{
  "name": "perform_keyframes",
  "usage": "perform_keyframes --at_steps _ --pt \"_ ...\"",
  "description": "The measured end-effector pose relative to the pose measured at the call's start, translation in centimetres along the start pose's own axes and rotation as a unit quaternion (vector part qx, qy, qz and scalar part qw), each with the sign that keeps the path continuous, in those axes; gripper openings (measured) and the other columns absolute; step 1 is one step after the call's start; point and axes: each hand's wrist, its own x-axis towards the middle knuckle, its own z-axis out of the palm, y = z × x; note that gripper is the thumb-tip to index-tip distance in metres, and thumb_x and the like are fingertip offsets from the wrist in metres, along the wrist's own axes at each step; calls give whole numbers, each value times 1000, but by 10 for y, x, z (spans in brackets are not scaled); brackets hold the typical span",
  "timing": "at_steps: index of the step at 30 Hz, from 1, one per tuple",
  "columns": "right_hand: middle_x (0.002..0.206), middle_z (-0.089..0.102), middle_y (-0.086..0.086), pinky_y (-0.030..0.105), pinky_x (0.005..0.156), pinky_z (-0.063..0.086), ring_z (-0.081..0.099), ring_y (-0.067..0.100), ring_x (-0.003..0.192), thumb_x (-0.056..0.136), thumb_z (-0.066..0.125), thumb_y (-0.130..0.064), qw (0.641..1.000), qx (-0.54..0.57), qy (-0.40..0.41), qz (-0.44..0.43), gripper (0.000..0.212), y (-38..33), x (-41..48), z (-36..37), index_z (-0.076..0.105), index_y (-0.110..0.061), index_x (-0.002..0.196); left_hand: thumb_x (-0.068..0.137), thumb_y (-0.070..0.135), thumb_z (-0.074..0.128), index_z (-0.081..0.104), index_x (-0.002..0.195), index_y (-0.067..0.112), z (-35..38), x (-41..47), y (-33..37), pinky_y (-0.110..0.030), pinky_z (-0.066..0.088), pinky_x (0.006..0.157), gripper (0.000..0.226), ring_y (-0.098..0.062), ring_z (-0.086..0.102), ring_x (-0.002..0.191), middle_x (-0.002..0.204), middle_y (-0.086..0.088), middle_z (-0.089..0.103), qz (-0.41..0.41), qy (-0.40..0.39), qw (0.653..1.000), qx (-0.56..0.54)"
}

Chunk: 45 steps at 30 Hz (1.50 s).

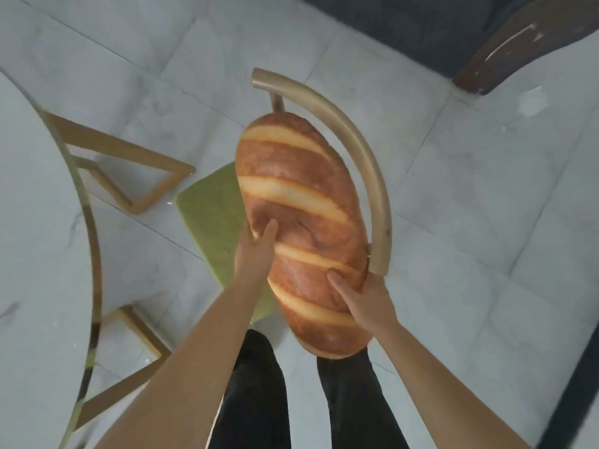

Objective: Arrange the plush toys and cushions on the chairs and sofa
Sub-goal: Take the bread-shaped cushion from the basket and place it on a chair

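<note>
Two forearms fill the lower part of the frame, the left forearm (194,345) at the lower left and the right forearm (428,367) at the lower right, both bare along all their visible length up to the wrists. The left hand (257,244) and the right hand (359,298), near the middle of the frame, are bare as well. At the bottom centre, between the forearms, are black trousers (256,393) of plain matt cloth, the two legs parted by a narrow gap.

One bread-shaped cushion (301,202), one green-seated chair (372,176), one glass table (94,241), and two hands (257,251) (366,299).
</note>
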Motion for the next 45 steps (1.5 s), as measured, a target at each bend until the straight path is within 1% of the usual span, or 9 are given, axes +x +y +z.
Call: perform_keyframes --at_steps 4,8,13,18,22,29,33,38,45 --pt "151 44 -9 48 112 47 48 19 139 45 84 -83 999 18 -28 -4 136 41 2 -5 22 -38 156 59 83 77 -1 163 33 24 27 -11 -54 31 122 139 -25 25 155 172 3 16 1 -29 999 34" --pt "166 29 2 45 116 42 36 28 150 25 94 -74 990 17 -96 103 179 63 -3 6 -12 -30 163 81 72 67 12 165 27 31 55 -21 -43 39 115 110 -28 39 148 165 -2 35 36 6 995 91" --pt "105 63 -18 12 68 39 67 21 113 70 88 -57 996 -53 -49 43 96 52 -17 21 44 -25 150 101 52 54 66 133 18 17 57 -27 -46 53 98 48 -33 65 113 116 -8 72 67 97 982 148" --pt "107 56 -27 18 86 42 61 7 104 70 91 -48 996 -13 52 -68 97 30 -31 10 43 -32 153 104 46 50 69 110 8 -19 38 -25 -41 53 87 43 -34 65 107 99 -14 70 76 185 979 43" --pt "103 69 -20 5 72 43 66 8 99 60 93 -56 990 70 121 -30 69 15 -2 5 66 -31 119 106 53 40 41 155 21 -18 46 1 -34 41 110 58 -20 50 135 144 2 57 133 106 985 29" --pt "149 51 7 49 110 49 52 27 138 62 80 -81 967 185 160 70 118 19 4 38 35 -20 153 110 29 44 -4 164 19 -10 76 9 -37 8 129 73 -16 4 159 173 0 3 197 -120 966 119" --pt "145 43 12 60 106 47 41 30 135 86 72 -60 967 84 239 -8 87 19 -49 63 38 -8 148 111 25 41 9 163 35 -38 80 -11 -35 19 127 62 -12 17 157 171 8 13 183 -149 968 86" --pt "130 58 22 54 99 48 55 39 120 91 73 -28 877 -166 215 -396 47 -27 -51 76 57 -7 131 107 11 45 48 152 26 -62 97 -14 -45 37 120 47 -16 45 145 157 5 47 127 -84 988 41" --pt "170 14 26 58 127 15 12 45 158 103 47 -43 724 -484 174 -459 68 -144 61 53 29 -15 162 111 18 39 37 157 24 -66 98 -22 -44 34 122 47 -17 36 150 164 3 36 113 -78 990 -33"
